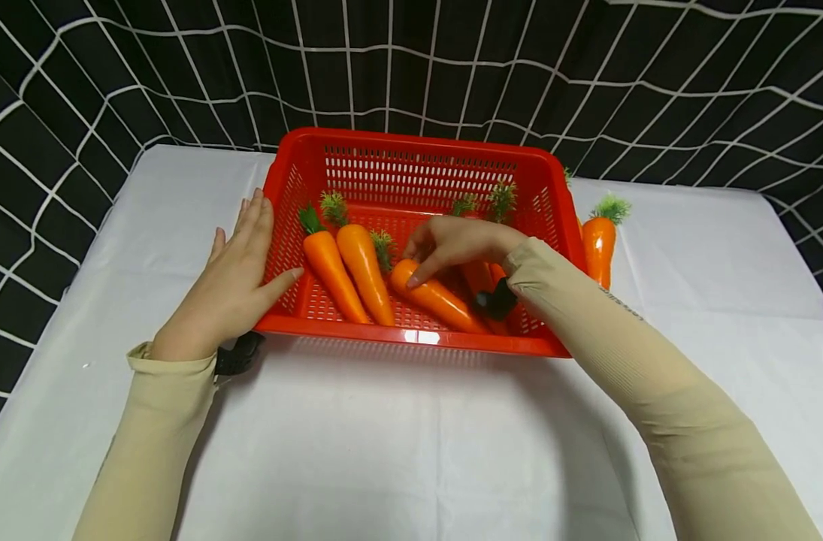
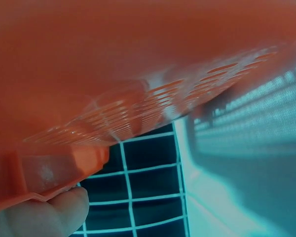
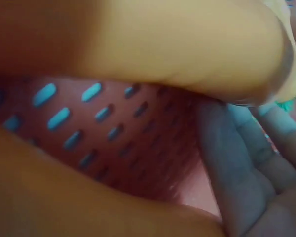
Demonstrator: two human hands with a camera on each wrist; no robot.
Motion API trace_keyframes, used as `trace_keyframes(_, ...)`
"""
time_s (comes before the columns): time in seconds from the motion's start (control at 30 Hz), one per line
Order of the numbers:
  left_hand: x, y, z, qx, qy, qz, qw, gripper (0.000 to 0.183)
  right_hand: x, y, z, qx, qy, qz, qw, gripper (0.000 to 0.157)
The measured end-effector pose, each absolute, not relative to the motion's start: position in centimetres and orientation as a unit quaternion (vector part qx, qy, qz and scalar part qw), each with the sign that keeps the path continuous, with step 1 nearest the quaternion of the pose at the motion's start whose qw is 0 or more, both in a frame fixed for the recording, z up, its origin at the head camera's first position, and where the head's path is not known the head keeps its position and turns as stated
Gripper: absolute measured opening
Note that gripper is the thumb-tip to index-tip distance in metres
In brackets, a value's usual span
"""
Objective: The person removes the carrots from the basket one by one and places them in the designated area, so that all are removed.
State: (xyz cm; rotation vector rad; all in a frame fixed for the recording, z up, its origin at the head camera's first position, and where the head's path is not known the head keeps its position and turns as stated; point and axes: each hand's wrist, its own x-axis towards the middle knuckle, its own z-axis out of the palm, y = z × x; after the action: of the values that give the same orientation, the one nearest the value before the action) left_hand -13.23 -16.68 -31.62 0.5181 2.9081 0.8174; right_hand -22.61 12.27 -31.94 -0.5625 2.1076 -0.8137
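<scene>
My right hand (image 1: 455,244) reaches into a red plastic basket (image 1: 418,338) and grips an orange toy carrot (image 1: 441,300) near its leafy end, thumb on top. In the right wrist view the fingers (image 3: 227,153) curl under that carrot (image 3: 187,49). Spread along the basket's left rim, my left hand (image 1: 231,278) presses its straight fingers against the side. Two carrots, one (image 1: 334,274) beside the other (image 1: 366,270), lie slanted in the left part of the basket. More carrots (image 1: 477,276) lie under my right wrist, partly hidden.
Outside the basket, a carrot (image 1: 598,248) with a green tuft lies on the right, beside another mostly hidden by the rim. White cloth (image 1: 357,443) covers the table. A black curtain with a white grid (image 1: 411,68) rises behind and at the sides.
</scene>
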Motion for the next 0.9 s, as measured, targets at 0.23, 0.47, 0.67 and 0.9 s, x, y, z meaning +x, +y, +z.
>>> trace_keyframes(0.23,-13.3,-16.6,-31.6,0.169,0.948,0.267,0.035,0.082,-22.5,12.1,-32.0,-0.242,0.848,-0.269,0.387,0.039)
trace_keyframes(0.47,-13.2,-16.6,-31.6,0.17,0.949,0.265,0.035,0.083,-22.6,12.2,-31.6,-0.225,0.863,-0.263,0.367,0.027)
trace_keyframes(0.67,-13.1,-16.6,-31.6,0.171,0.948,0.264,0.036,0.083,-22.6,12.4,-30.9,-0.215,0.866,-0.308,0.33,0.03)
trace_keyframes(0.9,-13.1,-16.6,-31.6,0.172,0.948,0.265,0.032,0.082,-22.5,12.5,-30.1,-0.191,0.856,-0.367,0.312,0.038)
